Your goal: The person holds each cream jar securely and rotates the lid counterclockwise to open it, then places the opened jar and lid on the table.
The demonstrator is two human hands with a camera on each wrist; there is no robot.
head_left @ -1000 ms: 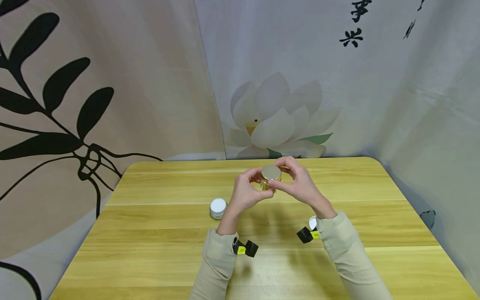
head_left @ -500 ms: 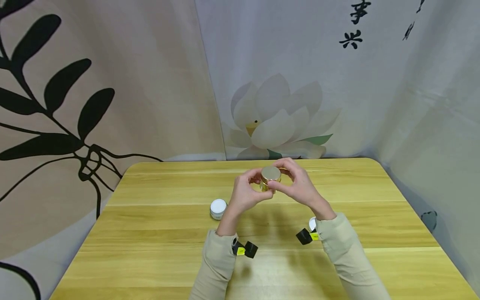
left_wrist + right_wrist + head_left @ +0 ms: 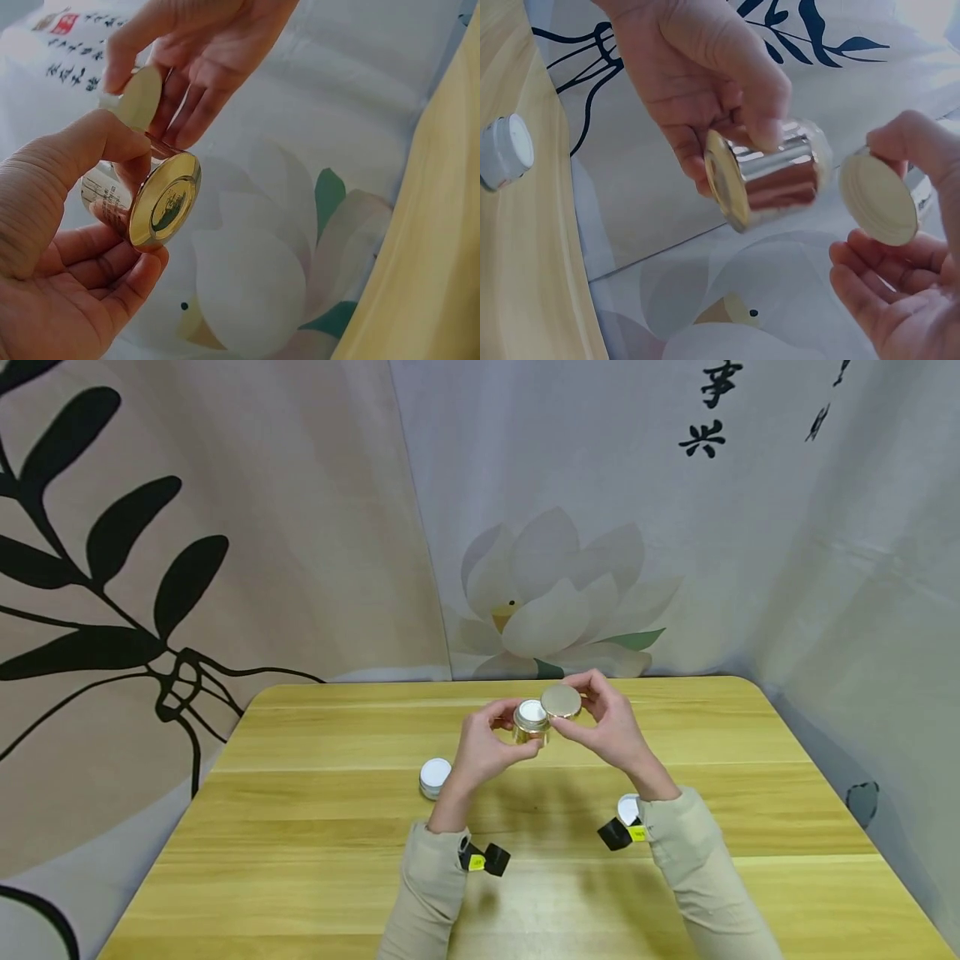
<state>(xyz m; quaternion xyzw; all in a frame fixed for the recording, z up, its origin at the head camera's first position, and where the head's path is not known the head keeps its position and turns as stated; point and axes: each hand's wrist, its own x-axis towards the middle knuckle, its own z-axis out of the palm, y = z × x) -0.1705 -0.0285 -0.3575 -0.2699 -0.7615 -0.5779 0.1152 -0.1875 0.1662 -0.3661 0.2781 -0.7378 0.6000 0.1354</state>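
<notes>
Above the far part of the table, my left hand (image 3: pixel 486 747) grips a shiny gold cosmetic jar (image 3: pixel 532 732) around its side, thumb nearest me. The jar's round top shows white; whether that is an inner cover or cream I cannot tell. Just to its right, my right hand (image 3: pixel 609 733) pinches the flat gold lid (image 3: pixel 561 701) by its rim, tilted and off the jar. In the left wrist view the jar's gold base (image 3: pixel 166 201) faces the camera. The lid's pale inner side (image 3: pixel 877 199) shows in the right wrist view, apart from the jar.
A small jar with a white lid (image 3: pixel 435 776) stands on the wooden table (image 3: pixel 330 843), left of my left forearm. Another white round top (image 3: pixel 627 810) is partly hidden by my right wrist camera (image 3: pixel 617 833). A printed curtain (image 3: pixel 330 527) hangs behind the table.
The lid has come off the gold jar. My right hand has moved it right and slightly up, and my left hand has shifted a little left with the jar.
</notes>
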